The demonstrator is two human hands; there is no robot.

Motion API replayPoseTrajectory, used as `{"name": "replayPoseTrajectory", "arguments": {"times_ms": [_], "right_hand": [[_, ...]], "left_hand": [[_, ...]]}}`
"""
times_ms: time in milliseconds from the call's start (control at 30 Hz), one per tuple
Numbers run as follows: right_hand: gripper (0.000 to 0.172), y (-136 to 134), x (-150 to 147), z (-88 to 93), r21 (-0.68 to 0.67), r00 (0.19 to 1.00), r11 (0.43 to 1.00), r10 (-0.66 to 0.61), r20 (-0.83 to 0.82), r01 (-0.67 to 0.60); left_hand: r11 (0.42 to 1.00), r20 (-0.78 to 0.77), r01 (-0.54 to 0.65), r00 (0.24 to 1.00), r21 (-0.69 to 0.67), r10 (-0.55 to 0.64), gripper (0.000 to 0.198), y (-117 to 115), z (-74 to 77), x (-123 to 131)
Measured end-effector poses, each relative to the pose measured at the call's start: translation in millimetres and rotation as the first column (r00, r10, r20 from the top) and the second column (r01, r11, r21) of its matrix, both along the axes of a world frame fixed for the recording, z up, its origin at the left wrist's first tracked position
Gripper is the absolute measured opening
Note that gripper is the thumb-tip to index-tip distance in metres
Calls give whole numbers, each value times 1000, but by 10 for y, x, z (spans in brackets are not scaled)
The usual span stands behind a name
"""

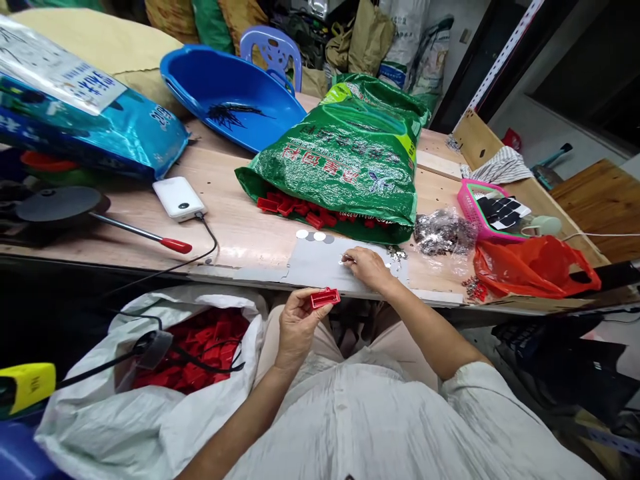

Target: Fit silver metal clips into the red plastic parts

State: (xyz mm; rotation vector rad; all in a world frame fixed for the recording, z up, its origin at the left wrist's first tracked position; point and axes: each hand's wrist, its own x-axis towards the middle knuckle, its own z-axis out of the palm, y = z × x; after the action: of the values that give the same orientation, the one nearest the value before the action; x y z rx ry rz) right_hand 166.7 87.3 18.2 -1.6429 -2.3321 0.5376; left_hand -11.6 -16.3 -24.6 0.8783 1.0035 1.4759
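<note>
My left hand (296, 328) grips a small red plastic case (325, 299) between thumb and fingers, just off the table's front edge, with its hollow side facing up. Over the grey sheet (305, 263) on the table, my right hand (367, 268) has its thumb and fingertips pinched around something small and pale that I cannot make out. Small metal pieces (397, 253) lie right beside that hand. Behind both hands, a green printed sack (345, 153) lies on its side, with red plastic parts (295, 208) showing at its mouth.
A white woven sack (150, 427) full of red parts stands at lower left. On the table are a blue basin (270, 100), a white power bank (180, 199) with a cable, a clear plastic bag (445, 231), a pink basket (470, 207) and a red plastic bag (535, 267).
</note>
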Motion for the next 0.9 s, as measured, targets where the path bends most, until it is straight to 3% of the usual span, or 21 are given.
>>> {"name": "replayPoseTrajectory", "arguments": {"times_ms": [200, 533, 733, 900], "right_hand": [[16, 188, -138, 23, -51, 980, 998, 54, 192, -45], [15, 198, -131, -34, -23, 969, 997, 79, 235, -75], [10, 218, -132, -1, -51, 988, 996, 75, 133, -68], [19, 210, 2, -11, -4, 984, 999, -44, -171, 44]], "left_hand": [[1000, -9, 12, 1000, -8, -12, 36, -3, 19, -38], [999, -11, 29, 1000, -38, -29, 37, 28, 42, -5], [998, -20, 56, 998, -25, -57, 35, 0, 41, 1], [999, -30, 34, 999, -26, -35, 38, 2, 27, -20]]}}
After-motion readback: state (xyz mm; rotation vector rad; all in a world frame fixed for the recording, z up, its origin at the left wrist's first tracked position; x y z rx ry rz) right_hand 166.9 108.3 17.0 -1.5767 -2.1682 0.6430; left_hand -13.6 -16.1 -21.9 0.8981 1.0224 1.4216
